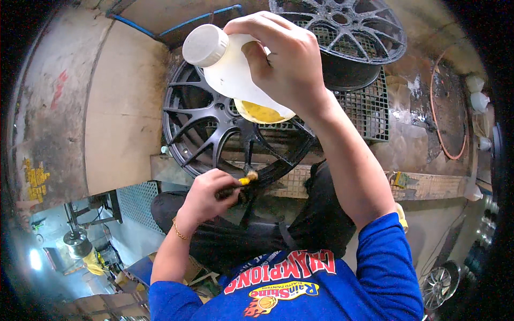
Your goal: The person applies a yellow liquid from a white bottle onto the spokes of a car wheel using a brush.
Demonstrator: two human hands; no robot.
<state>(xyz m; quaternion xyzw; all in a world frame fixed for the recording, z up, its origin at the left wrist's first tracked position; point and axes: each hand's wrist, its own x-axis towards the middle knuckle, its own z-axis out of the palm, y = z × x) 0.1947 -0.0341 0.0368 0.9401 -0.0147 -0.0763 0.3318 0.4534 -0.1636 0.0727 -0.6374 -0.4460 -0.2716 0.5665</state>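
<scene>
My right hand (pixel 286 59) is raised and grips a white plastic bottle (pixel 230 72) with a white cap, tilted cap-up to the left; a little yellow liquid sits at its lower end. Below it, my left hand (pixel 206 195) holds a small brush (pixel 247 178) with a yellow ferrule, its tip touching a spoke near the rim of a black alloy wheel (pixel 201 120). The wheel stands upright in front of my knees, resting against a mesh grate.
A second dark wheel (pixel 348 27) lies on a black mesh rack (pixel 369 109) behind the first. A tan board (pixel 123 107) leans at left. A silver wheel (pixel 440 286) sits on the floor at lower right. An orange hose (pixel 452 150) curls at right.
</scene>
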